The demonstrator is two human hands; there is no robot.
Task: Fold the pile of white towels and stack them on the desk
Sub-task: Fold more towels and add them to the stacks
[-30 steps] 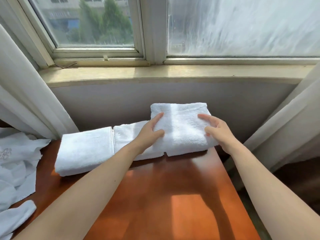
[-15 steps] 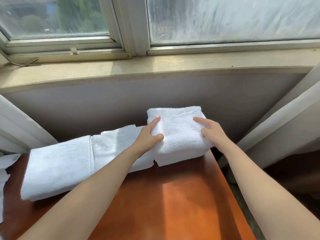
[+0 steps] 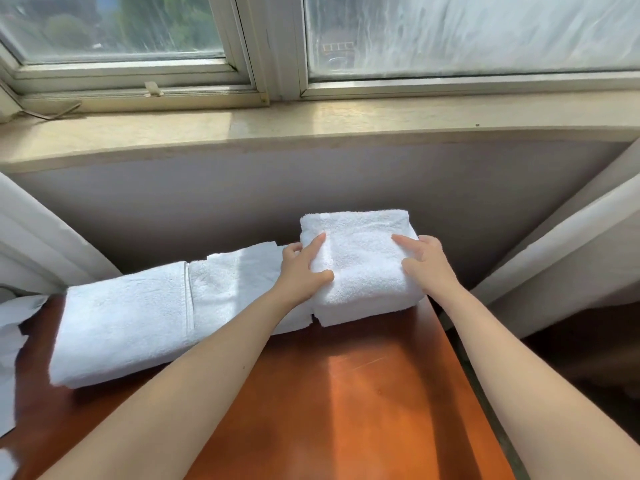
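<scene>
Single wide-angle camera sitting on person's head, looking forward and down. Facing pale-framed glass window (image 3: 450,36) and beige stone sill (image 3: 311,126) straight ahead. Hanging close over glossy reddish-brown wooden desk (image 3: 346,410); stack of folded white terry towels (image 3: 363,271) lying near frame centre. Bare left forearm (image 3: 207,368) and right forearm (image 3: 519,358) showing from bottom edge.

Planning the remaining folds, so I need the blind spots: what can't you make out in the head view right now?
All in the head view:
- Stack: towel count unclear; the left hand and right hand cover its ends.
- Middle towel: right end hidden behind the left hand and forearm.
- Pile: cut off by the left edge, so its amount is unknown.
- Desk: far right corner hidden under the stack.
</scene>
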